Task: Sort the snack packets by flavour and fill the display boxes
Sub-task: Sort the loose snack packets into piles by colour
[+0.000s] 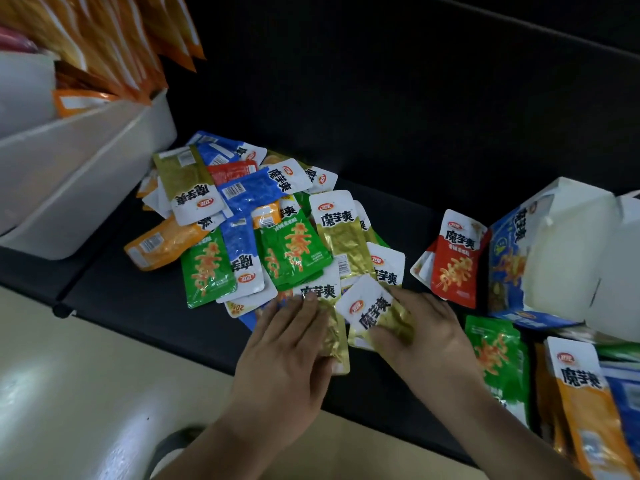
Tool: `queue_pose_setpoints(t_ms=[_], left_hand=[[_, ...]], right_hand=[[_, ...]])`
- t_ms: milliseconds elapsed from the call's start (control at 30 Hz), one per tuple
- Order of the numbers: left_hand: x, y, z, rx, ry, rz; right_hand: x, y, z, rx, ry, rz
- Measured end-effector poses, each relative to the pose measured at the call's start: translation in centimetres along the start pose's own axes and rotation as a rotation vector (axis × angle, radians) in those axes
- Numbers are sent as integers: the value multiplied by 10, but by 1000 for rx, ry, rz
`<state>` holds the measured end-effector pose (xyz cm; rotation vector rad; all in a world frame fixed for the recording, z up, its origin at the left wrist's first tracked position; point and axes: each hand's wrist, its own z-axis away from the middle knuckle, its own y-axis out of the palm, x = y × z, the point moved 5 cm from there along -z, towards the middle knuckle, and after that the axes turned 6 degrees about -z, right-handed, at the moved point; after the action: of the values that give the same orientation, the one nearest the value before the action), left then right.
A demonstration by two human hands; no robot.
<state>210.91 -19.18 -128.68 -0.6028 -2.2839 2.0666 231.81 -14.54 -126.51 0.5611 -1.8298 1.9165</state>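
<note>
Two gold ones at 6 o'clock of the pile [242, 220]: left hand [291, 344] lies flat, fingers straight, on the upright gold packet [333, 329]; right hand [427, 336] pinches the tilted gold packet [372, 311]. Display box [561, 247] sits at 3 o'clock.

A black padded bench [145, 306] carries everything. Across its seat sprawls a loose pile of snack packets [249, 230] in overlapping green, blue, gold, orange and red. Just left of the pile sits a white tub [69, 188]. Right of the pile, a little apart, lies a small stack of red packets [453, 261] - beyond it a blue display box [509, 258]. Right of the pile's near edge lies a green packet [495, 358].
</note>
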Motion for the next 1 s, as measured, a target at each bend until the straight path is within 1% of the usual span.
queue_pose_setpoints(t_ms=[67, 167, 233, 300, 333, 400, 500, 600, 767, 867, 967, 1000], left_hand=[[-8, 1, 8, -4, 37, 28], [-22, 4, 19, -10, 108, 91], [-20, 6, 21, 1, 44, 55], [-13, 2, 17, 33, -64, -1], [-12, 1, 15, 46, -83, -18], [-15, 2, 14, 65, -58, -38], [-17, 5, 14, 73, -39, -43], [-16, 4, 15, 63, -60, 1], [-20, -3, 14, 20, -84, 172], [-19, -8, 10, -7, -162, 248], [-12, -18, 7, -57, -282, 325], [-9, -23, 6, -87, -323, 392]], right_hand=[[3, 1, -5, -8, 29, 24], [8, 3, -10, 22, 143, 11], [10, 6, -12, 46, 246, -43], [11, 9, -14, 65, 391, -188], [11, 10, -15, 68, 464, -270], [14, 11, -19, 61, 548, -367], [16, 12, -24, 34, 602, -424], [19, 13, -26, 32, 632, -500], [22, 3, -26, 5, 562, -642], [21, -3, -22, 27, 521, -645], [13, -13, -14, -22, 484, -676], [10, -17, -11, -33, 486, -690]])
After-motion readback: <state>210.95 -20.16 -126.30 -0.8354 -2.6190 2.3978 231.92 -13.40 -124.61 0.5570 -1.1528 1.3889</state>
